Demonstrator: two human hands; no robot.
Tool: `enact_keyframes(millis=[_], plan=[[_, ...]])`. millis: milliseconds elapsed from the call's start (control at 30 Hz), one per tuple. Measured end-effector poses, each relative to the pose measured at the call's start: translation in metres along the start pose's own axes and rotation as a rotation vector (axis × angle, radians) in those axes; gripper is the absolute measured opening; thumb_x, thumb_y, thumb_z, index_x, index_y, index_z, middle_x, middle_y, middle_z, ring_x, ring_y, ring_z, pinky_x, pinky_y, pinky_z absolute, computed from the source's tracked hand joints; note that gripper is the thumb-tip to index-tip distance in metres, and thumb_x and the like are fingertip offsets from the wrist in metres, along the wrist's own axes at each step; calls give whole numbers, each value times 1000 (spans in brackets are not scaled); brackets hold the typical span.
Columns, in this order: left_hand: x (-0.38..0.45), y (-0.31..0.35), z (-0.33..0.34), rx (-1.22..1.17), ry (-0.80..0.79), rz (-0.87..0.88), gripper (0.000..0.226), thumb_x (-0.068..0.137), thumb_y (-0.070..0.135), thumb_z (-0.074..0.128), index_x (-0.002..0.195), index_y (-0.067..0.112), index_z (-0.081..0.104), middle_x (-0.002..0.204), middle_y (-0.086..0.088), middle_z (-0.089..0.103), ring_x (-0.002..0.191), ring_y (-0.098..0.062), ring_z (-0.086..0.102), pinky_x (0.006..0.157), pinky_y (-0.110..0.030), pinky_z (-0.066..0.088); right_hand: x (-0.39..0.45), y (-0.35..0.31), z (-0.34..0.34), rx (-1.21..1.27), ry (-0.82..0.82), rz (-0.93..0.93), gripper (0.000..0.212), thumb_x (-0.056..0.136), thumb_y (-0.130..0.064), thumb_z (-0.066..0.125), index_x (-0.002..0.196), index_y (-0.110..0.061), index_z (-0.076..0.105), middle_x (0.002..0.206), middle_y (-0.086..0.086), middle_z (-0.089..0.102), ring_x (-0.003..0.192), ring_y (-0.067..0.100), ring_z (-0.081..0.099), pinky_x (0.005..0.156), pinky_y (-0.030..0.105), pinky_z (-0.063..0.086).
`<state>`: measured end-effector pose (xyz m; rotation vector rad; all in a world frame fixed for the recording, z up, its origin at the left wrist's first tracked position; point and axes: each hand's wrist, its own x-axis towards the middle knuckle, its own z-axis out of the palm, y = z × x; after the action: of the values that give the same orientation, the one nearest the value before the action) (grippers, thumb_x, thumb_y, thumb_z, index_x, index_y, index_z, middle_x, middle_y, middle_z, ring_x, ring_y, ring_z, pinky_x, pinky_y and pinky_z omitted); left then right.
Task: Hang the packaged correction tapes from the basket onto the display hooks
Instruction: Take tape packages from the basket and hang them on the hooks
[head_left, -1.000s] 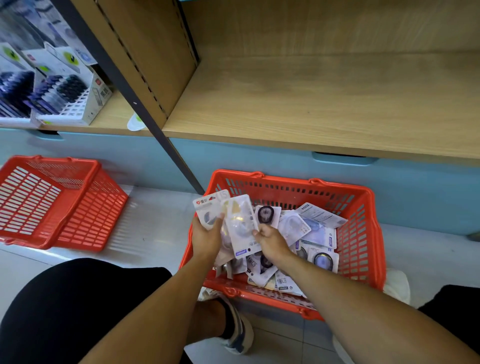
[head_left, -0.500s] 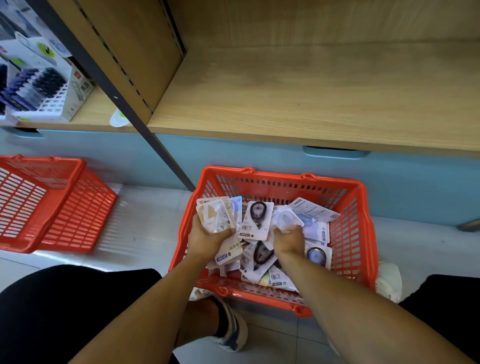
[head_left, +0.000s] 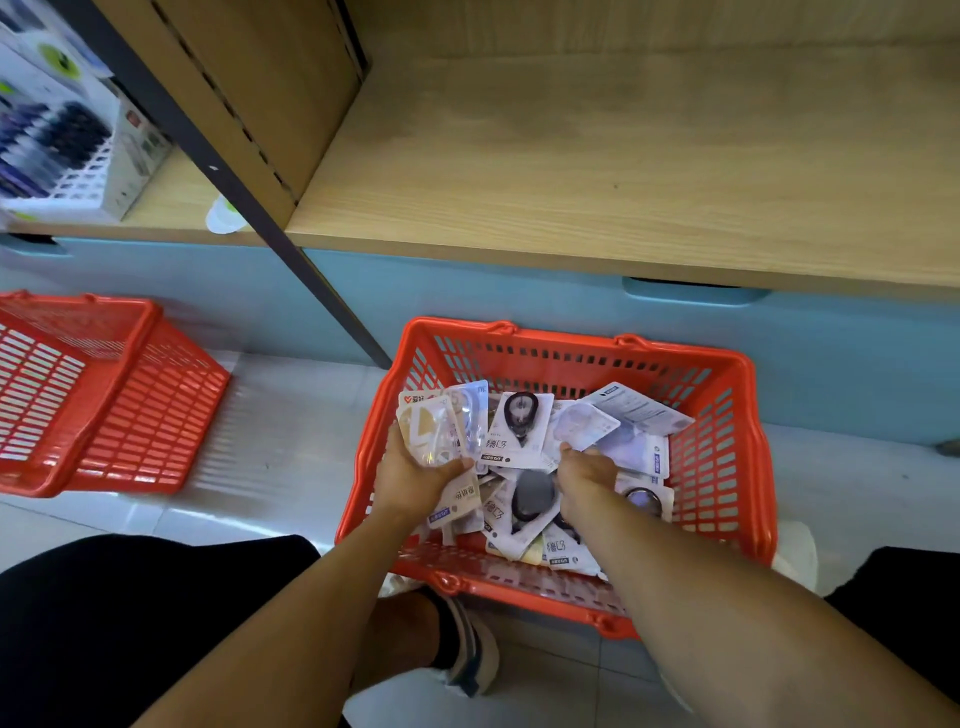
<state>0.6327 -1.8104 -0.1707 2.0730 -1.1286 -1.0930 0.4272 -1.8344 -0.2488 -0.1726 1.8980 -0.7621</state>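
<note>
In the red basket (head_left: 748, 467) at 6 o'clock, the left hand (head_left: 415, 478) grips a fanned stack of light, slippery, stiff-carded correction tape packs (head_left: 441, 431), best pinched by card edges, while the right hand (head_left: 584, 473) pinches another pack (head_left: 584, 426).

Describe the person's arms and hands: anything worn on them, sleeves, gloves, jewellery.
Both forearms are bare up to the frame edge, no sleeves in view. The left hand and right hand wear no gloves; no watch, bracelet or ring shows on the visible wrists and fingers.
</note>
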Motion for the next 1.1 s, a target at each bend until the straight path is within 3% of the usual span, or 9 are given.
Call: enact_keyframes(millis=[133, 267, 500, 633, 700, 800, 833, 967, 1100], plan=[[7, 0, -3, -22, 46, -12, 88, 68, 23, 98, 140, 23, 47, 120, 5, 64, 105, -21, 65, 80, -33, 53, -15, 8, 0, 50, 155, -96, 26, 104, -16, 47, 124, -4, 58, 124, 22, 62, 99, 31, 57, 87, 35, 45], [8, -4, -4, -13, 55, -18, 88, 68, 23, 98, 140, 23, 47, 118, 6, 64, 104, -22, 67, 80, -38, 58, -35, 5, -14, -151, 315, -379, 27, 109, -27, 32, 118, -9, 50, 103, 20, 64, 87, 38, 58, 66, 36, 36], [7, -6, -4, 32, 36, -28, 91, 69, 28, 97, 143, 24, 43, 122, 7, 62, 104, -22, 65, 88, -45, 61, -21, -24, 20, -253, -24, -169, 27, 102, -20, 48, 119, -5, 65, 123, 18, 67, 112, 39, 63, 91, 40, 52], [6, -4, -6, 49, 33, -30, 92, 68, 33, 98, 142, 27, 43, 128, 4, 65, 108, -24, 69, 87, -48, 63, -18, -24, 26, -189, -225, -1, 30, 98, -24, 62, 119, -4, 64, 110, 10, 64, 99, 32, 61, 86, 36, 49], [5, -5, -7, 57, 35, -28, 92, 68, 35, 97, 142, 28, 43, 131, 2, 66, 110, -25, 69, 88, -49, 63, -3, -16, 28, -121, -317, 39, 51, 85, -38, 77, 121, -6, 60, 114, 13, 66, 98, 31, 63, 88, 42, 54], [3, -6, -8, 62, 29, -24, 92, 68, 36, 97, 143, 30, 43, 133, 3, 65, 112, -24, 69, 88, -49, 63, 102, 38, 53, -187, -322, 31, 121, 21, -57, 96, 124, -9, 56, 114, 13, 70, 98, 35, 71, 85, 58, 58], [3, -6, -9, 61, 27, -22, 93, 67, 37, 97, 143, 30, 43, 133, 3, 66, 112, -24, 70, 87, -49, 64, 109, 39, 54, -196, -342, 46, 123, 13, -56, 93, 121, -9, 59, 111, 13, 73, 94, 35, 72, 85, 57, 58], [3, -5, -9, 46, 35, -31, 93, 68, 32, 98, 144, 27, 44, 133, 2, 66, 113, -25, 68, 90, -49, 62, 16, -16, 17, -126, -398, 51, 54, 62, -30, 88, 106, -8, 65, 98, 11, 72, 84, 27, 71, 80, 39, 60], [2, -2, -9, 35, 43, -28, 94, 69, 31, 97, 146, 26, 44, 134, 1, 65, 115, -25, 67, 90, -46, 61, -1, -35, -17, -208, -499, 46, 48, 70, -22, 81, 113, -3, 67, 102, 15, 74, 87, 29, 71, 78, 37, 56]])
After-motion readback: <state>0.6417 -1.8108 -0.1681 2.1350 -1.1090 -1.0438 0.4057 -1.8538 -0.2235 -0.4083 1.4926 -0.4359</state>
